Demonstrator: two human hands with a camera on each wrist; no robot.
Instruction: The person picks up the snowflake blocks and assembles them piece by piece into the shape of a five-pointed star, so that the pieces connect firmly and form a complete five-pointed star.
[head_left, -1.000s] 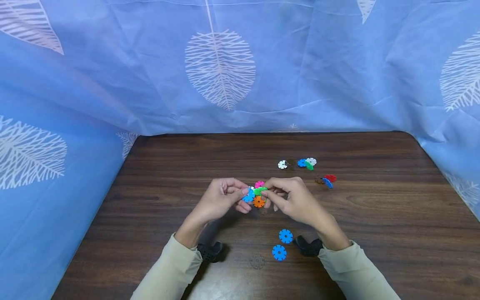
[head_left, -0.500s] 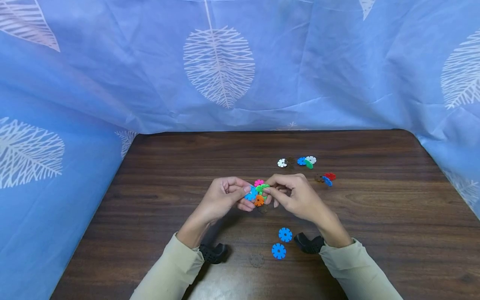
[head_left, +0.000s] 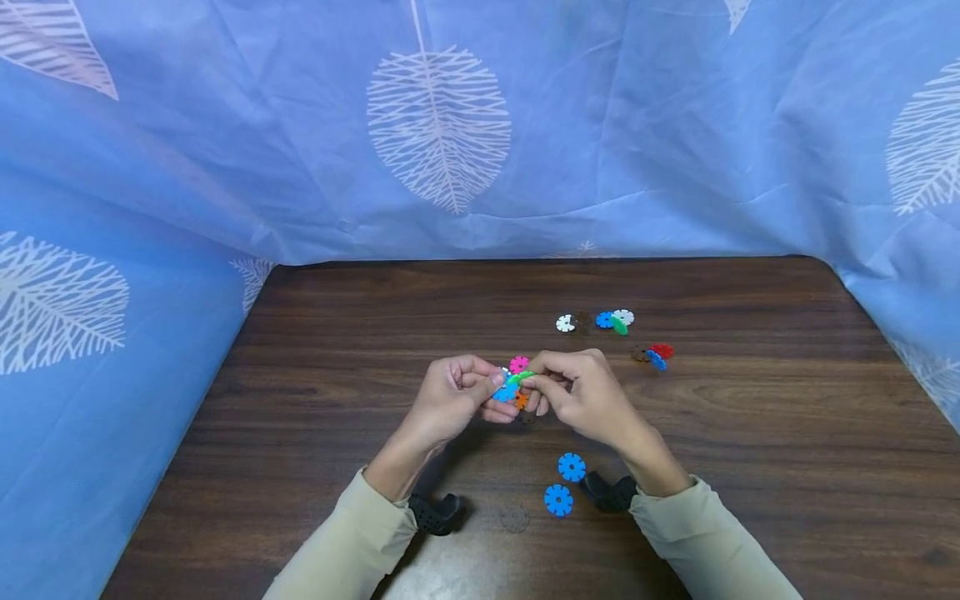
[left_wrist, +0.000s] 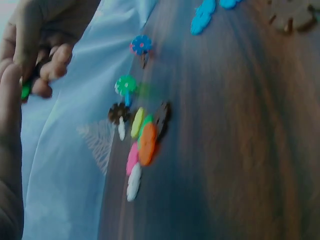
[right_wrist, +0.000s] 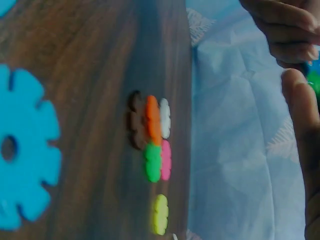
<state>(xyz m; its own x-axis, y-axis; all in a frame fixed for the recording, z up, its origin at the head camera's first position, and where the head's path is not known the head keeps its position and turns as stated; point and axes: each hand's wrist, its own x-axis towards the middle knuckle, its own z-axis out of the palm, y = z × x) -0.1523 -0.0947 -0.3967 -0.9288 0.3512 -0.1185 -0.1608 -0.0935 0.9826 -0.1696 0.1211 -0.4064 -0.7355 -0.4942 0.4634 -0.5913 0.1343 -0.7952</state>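
In the head view, my left hand (head_left: pixel 442 400) pinches a blue notched disc (head_left: pixel 505 392) between thumb and fingers. My right hand (head_left: pixel 588 392) pinches a green notched disc (head_left: pixel 521 377), seen nearly edge-on against the blue one. Whether their slots interlock cannot be made out. Both hands are above the table, over a loose group of discs. That group shows an orange disc (right_wrist: pixel 153 120), a brown disc (right_wrist: pixel 136 120), a white disc (right_wrist: pixel 165 118), a pink disc (right_wrist: pixel 166 160), a green disc below the orange one and a yellow disc (right_wrist: pixel 160 215). My fingers partly hide this group in the head view.
Two blue discs (head_left: pixel 558 500) and a clear-looking disc (head_left: pixel 514 517) lie nearer me. Farther back are a white disc (head_left: pixel 565 323), a blue, white and green cluster (head_left: pixel 604 320), and red (head_left: pixel 662 351) and blue discs. A blue cloth (head_left: pixel 480 233) hangs behind the dark wooden table (head_left: pixel 315 333).
The blue disc has shifted slightly right, toward the green one. The green disc has turned to a narrower, more slanted edge. Both hands keep their pinch, and the table discs lie as before.
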